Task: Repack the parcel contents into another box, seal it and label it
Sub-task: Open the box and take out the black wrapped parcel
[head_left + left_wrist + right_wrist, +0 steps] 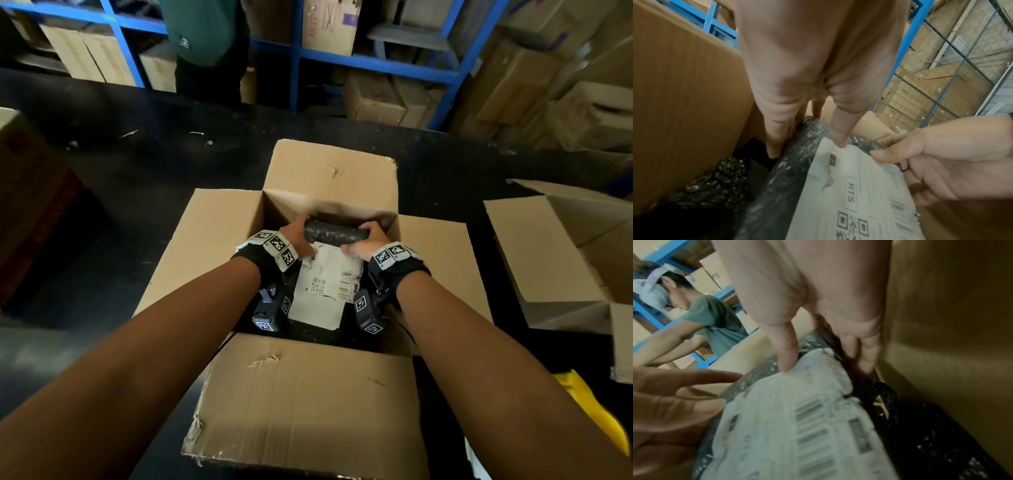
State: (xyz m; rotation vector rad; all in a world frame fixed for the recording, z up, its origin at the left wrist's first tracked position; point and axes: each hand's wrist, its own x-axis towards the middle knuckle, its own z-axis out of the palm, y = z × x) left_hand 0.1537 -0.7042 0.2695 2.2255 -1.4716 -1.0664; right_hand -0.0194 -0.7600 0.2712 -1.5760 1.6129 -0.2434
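A black bubble-wrapped parcel (pixel 334 233) with a white shipping label (pixel 323 284) sits inside an open cardboard box (pixel 301 394) in the middle of the head view. My left hand (pixel 296 240) grips the parcel's far left end, thumb on the label (pixel 859 191) and fingers down its side (pixel 797 159). My right hand (pixel 364 240) grips the far right end, thumb on the label (pixel 797 426) and fingers between the parcel (pixel 865 395) and the box wall (pixel 941 337). More black bubble wrap (pixel 715 183) lies deeper in the box.
The box stands on a black table (pixel 137 188). A second open cardboard box (pixel 561 246) lies at the right, a yellow object (pixel 589 407) near it. A brown carton (pixel 24 192) stands at the left. A person in a green shirt (pixel 202 31) stands by blue shelving (pixel 342 58).
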